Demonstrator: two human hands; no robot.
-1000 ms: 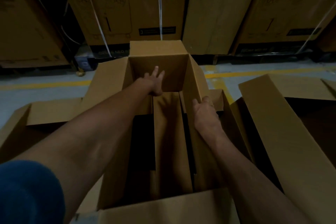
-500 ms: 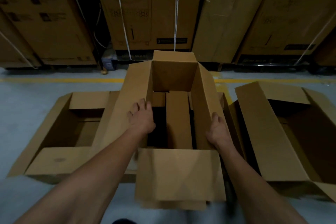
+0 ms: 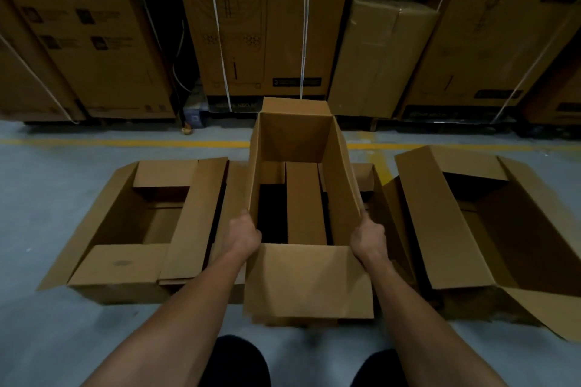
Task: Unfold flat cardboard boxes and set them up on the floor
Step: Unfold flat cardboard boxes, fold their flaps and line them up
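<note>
An opened-up brown cardboard box (image 3: 341, 173) stands in the middle of the floor, its top open and its near flap hanging toward me. My left hand (image 3: 243, 237) grips the near end of its left wall. My right hand (image 3: 367, 237) grips the near end of its right wall. Inside, the bottom flaps lie down with dark gaps between them. A second set-up box (image 3: 125, 217) stands to the left, touching it. A third set-up box (image 3: 446, 223) stands to the right.
Tall strapped cartons (image 3: 261, 25) line the back behind a yellow floor line (image 3: 125, 143). Grey concrete floor (image 3: 47, 198) spreads to the left and in front. My dark shoes (image 3: 239, 361) show at the bottom edge.
Both hands came out of the middle box and moved back to its near corners, where they now grip the walls. My view pulled back and up.
</note>
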